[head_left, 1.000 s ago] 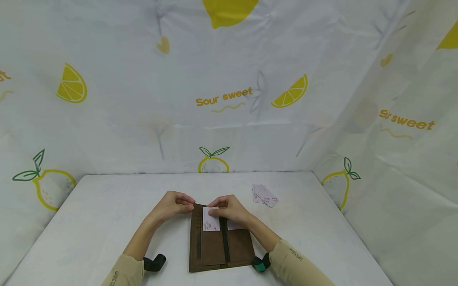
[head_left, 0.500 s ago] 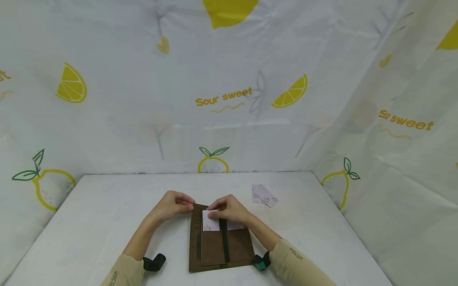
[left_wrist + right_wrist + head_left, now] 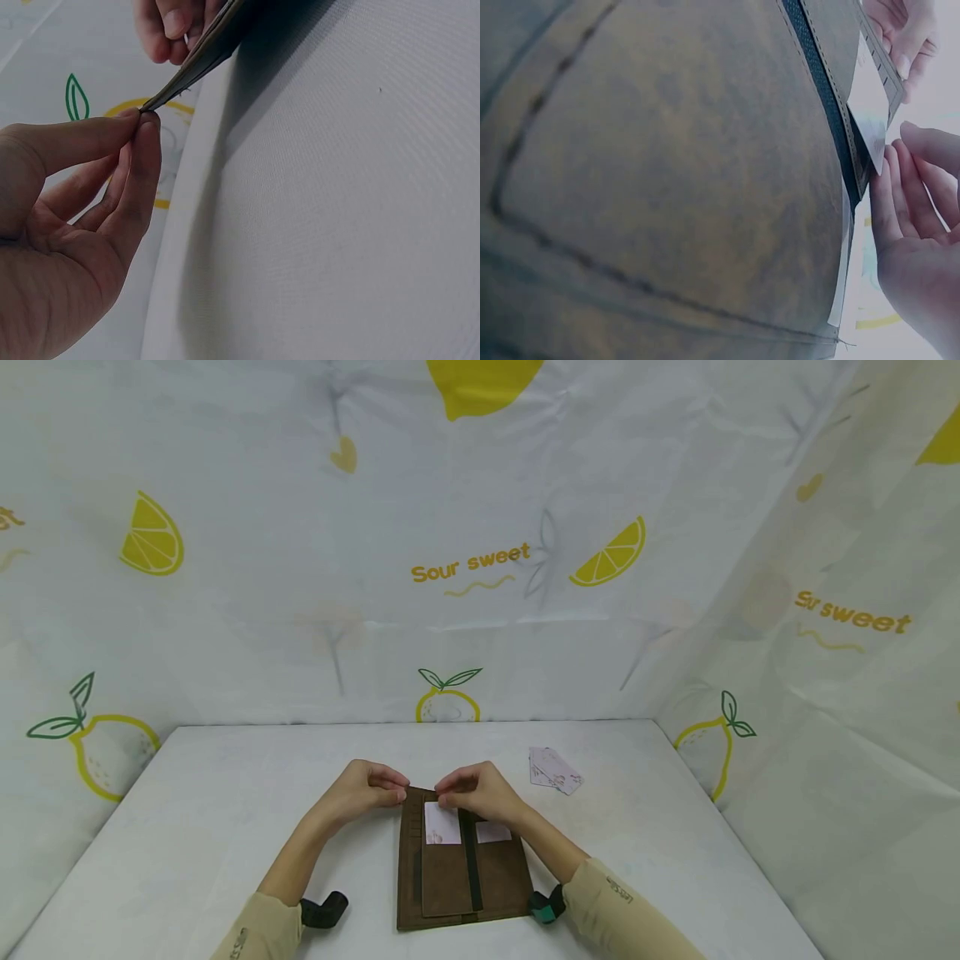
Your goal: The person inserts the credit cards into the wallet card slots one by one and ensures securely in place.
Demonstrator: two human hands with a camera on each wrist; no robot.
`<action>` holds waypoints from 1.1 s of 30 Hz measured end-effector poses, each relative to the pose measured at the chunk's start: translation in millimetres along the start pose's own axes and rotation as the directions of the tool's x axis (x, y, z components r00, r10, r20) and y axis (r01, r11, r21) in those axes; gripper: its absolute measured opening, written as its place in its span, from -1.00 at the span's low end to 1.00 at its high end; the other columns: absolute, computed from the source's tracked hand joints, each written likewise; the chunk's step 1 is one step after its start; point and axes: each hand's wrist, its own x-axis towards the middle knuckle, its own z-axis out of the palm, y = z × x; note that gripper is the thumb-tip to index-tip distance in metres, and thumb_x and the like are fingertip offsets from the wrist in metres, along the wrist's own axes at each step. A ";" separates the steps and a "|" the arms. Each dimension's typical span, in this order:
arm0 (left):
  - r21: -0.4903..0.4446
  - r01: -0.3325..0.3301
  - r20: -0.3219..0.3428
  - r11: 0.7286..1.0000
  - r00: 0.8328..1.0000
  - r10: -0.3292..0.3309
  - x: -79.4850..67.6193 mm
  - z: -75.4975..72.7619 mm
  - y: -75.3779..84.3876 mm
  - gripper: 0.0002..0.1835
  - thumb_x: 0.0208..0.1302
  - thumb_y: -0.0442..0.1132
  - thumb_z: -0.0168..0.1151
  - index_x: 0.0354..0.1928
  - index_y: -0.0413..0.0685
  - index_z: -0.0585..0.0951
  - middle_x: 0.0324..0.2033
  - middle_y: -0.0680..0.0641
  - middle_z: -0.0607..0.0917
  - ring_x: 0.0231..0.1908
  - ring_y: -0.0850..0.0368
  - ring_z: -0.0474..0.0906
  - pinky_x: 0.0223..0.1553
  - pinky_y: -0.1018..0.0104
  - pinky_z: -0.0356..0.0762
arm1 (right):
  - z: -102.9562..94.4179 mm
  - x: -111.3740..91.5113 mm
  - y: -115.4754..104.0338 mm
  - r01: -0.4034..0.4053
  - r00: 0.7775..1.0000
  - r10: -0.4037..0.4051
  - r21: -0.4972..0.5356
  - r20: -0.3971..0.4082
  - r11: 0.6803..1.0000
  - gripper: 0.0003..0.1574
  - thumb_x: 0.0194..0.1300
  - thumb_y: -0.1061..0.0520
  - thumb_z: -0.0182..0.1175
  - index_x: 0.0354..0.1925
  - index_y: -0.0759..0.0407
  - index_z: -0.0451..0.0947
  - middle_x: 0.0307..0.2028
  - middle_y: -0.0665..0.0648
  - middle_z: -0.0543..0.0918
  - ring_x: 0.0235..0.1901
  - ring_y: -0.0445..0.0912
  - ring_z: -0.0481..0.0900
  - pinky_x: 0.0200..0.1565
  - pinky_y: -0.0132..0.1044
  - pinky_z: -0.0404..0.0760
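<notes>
A brown wallet (image 3: 450, 889) lies unfolded in the head view, with a dark strap (image 3: 471, 868) running down its middle. My left hand (image 3: 365, 791) pinches its upper left corner between thumb and fingertips, as the left wrist view shows on the wallet's edge (image 3: 199, 60). A pale card (image 3: 441, 827) sits partly in the left pocket, its upper part exposed. Another card (image 3: 492, 832) peeks out right of the strap. My right hand (image 3: 483, 793) is at the top edge; in the right wrist view its thumb stands apart from the fingers, which are right at the corner of the card (image 3: 868, 109).
Several loose printed cards (image 3: 555, 770) lie overlapping on the white table (image 3: 637, 843), behind and right of the wallet. A lemon-print cloth (image 3: 300, 568) hangs behind the table and along its right side. Black wrist devices (image 3: 325, 911) sit below both hands.
The left-pocket card has slid down slightly deeper into the wallet. My right hand has risen a little off the card's face toward its top edge. The left hand has stayed put.
</notes>
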 end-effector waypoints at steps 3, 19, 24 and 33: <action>-0.001 0.002 0.000 1.000 1.000 -0.002 -0.1 0.4 0.4 -0.75 0.38 -0.36 0.44 0.01 -0.39 0.75 -0.26 -0.09 0.85 -0.24 0.25 0.75 -0.13 0.44 0.75 | 1.2 1.2 0.8 -0.004 1.000 0.004 0.014 -0.009 1.000 -0.72 0.42 0.24 0.43 0.03 0.37 0.79 -0.04 0.37 0.86 -0.22 -0.31 0.72 -0.10 -0.54 0.68; 0.008 0.005 -0.010 1.000 1.000 -0.005 -0.3 0.6 -1.0 -0.75 0.37 -0.36 0.45 0.00 -0.39 0.76 -0.27 -0.11 0.86 -0.26 0.25 0.75 -0.14 0.42 0.75 | 5.7 -0.3 5.3 -0.009 1.000 0.008 0.021 0.030 1.000 -0.78 0.40 0.25 0.44 -0.04 0.34 0.81 -0.09 0.37 0.86 -0.28 -0.33 0.73 -0.17 -0.53 0.66; 0.027 0.006 -0.012 1.000 1.000 -0.006 -0.3 0.0 -0.6 -0.75 0.39 -0.34 0.45 0.01 -0.35 0.77 -0.25 -0.10 0.86 -0.23 0.22 0.75 -0.12 0.41 0.74 | 5.1 -3.7 7.1 0.009 0.999 -0.010 0.011 0.047 1.000 -0.80 0.38 0.26 0.45 -0.07 0.35 0.82 -0.11 0.38 0.87 -0.29 -0.34 0.72 -0.18 -0.54 0.66; 0.015 0.001 -0.008 1.000 1.000 -0.001 0.0 0.8 -1.4 -0.75 0.39 -0.35 0.45 0.01 -0.37 0.76 -0.27 -0.07 0.85 -0.24 0.22 0.76 -0.12 0.38 0.77 | 3.2 -9.5 7.9 0.057 0.991 -0.053 -0.030 0.120 0.998 -0.83 0.37 0.27 0.47 -0.11 0.34 0.83 -0.12 0.37 0.87 -0.30 -0.31 0.68 -0.19 -0.52 0.64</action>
